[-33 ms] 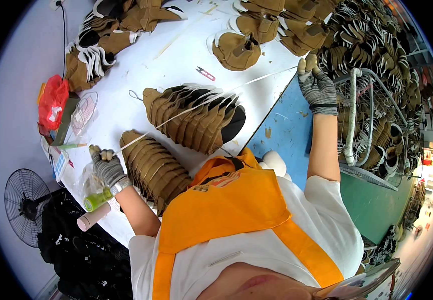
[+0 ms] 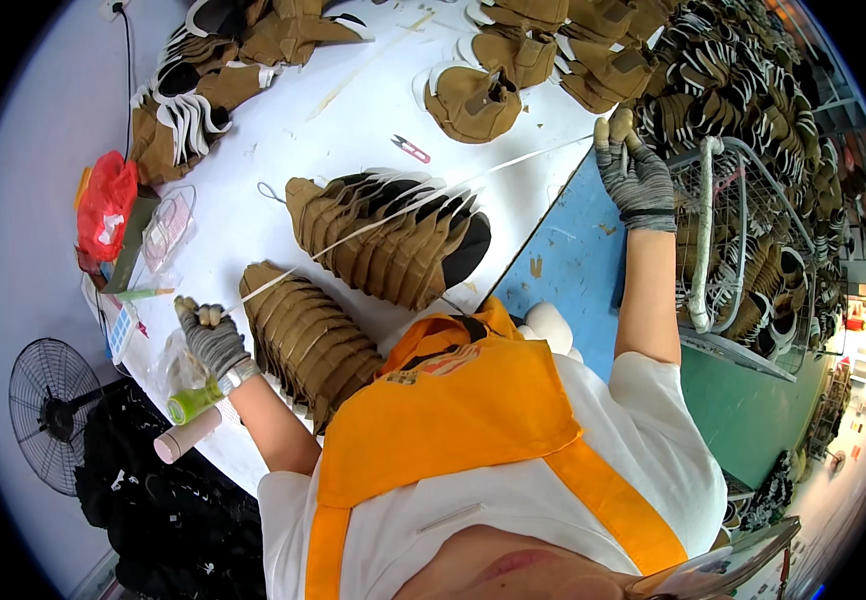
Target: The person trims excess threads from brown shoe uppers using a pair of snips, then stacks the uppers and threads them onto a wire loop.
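A thin white strip [image 2: 533,156] is stretched taut across the table between my two gloved hands. My left hand [image 2: 215,338], in a grey glove with tan fingertips, is closed on its near-left end. At the far right, my right hand [image 2: 638,178] pinches the other end at the table's edge. Beneath the strip lie two rows of overlapping brown shoe uppers: a larger row [image 2: 378,245] with black and white linings in the middle, and a second row [image 2: 308,330] nearer my left hand. Pink thread snips [image 2: 412,149] lie beyond them.
More brown shoe uppers [image 2: 473,105] lie along the far side of the white table [image 2: 333,130]. A wire basket [image 2: 753,230] heaped with uppers stands right. Left are a red bag [image 2: 106,205], a green-capped bottle [image 2: 193,400], a pink cylinder [image 2: 188,434] and a fan [image 2: 53,412].
My right hand has turned slightly, its fingers spreading a little. My left hand has shifted slightly left. The strip stays taut between them.
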A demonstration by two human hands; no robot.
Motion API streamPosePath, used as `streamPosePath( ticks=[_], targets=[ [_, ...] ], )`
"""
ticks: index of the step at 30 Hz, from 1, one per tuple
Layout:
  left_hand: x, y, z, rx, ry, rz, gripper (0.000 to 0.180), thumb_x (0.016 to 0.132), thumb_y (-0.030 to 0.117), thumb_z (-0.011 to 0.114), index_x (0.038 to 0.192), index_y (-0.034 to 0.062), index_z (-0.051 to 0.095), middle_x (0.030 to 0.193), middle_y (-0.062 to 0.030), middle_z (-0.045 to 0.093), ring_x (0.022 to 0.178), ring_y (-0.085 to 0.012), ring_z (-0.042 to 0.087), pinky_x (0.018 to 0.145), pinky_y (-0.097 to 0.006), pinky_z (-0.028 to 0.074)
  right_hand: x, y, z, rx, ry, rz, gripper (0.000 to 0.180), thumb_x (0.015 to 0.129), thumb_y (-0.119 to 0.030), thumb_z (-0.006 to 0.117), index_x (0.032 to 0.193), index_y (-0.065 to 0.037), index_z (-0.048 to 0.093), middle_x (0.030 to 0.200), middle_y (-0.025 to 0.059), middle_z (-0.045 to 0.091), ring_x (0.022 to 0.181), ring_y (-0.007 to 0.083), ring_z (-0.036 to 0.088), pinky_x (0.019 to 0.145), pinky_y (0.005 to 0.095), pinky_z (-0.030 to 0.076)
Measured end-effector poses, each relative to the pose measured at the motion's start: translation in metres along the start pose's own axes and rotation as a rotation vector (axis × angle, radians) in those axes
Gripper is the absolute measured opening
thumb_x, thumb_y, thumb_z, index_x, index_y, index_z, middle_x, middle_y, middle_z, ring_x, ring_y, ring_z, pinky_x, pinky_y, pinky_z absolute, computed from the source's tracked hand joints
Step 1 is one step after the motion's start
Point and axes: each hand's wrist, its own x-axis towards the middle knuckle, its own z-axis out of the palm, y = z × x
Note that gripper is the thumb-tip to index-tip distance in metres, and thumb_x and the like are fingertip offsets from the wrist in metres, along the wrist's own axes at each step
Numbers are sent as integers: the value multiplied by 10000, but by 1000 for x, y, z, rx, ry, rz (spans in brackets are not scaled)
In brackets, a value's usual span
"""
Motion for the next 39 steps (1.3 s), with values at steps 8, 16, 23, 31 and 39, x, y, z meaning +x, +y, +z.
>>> streamPosePath(
  ticks=[8, 16, 23, 31, 39],
  targets=[
    [24, 55, -39, -133, 26, 141, 111, 914, 156, 565, 884, 56, 603, 743, -28, 627, 427, -84, 293, 401, -222, 250, -3, 13, -7, -247, -115, 151, 316, 939, -63, 391, 1211, 23, 526, 982, 149, 646, 930, 271, 637, 963, 475, 439],
    [54, 196, 1, 801, 643, 1212, 380, 897, 431, 471, 769, 94, 593, 603, -48, 528, 591, -161, 491, 575, -317, 424, -21, 77, -55, -1247, -410, 84, 361, 901, -208, 556, 1197, -6, 507, 728, 36, 575, 672, 152, 551, 752, 310, 503],
    [79, 230, 85, 1489, 224, 1596, 285, 896, 246, 529, 989, 2, 644, 873, -134, 653, 821, -242, 613, 808, -327, 489, -69, 159, -150, -2500, -579, 640, 328, 919, -195, 568, 1197, -24, 538, 1155, 103, 594, 1029, 212, 582, 840, 329, 499],
    [156, -80, 15, 1609, -450, 138, 266, 888, 263, 524, 986, 77, 687, 1047, -119, 661, 982, -277, 603, 902, -358, 451, -102, 123, -315, -2203, -91, 570, 272, 914, -283, 537, 1067, -74, 618, 1010, 165, 642, 978, 351, 586, 847, 398, 453],
    [182, -109, -17, 2156, -279, 55, 356, 858, 370, 536, 1000, 78, 683, 1051, -147, 653, 1000, -316, 598, 896, -391, 453, -92, 122, -301, -2228, -234, 562, 255, 917, -263, 531, 1064, -74, 617, 1007, 162, 642, 973, 343, 589, 840, 394, 454]
  ],
)
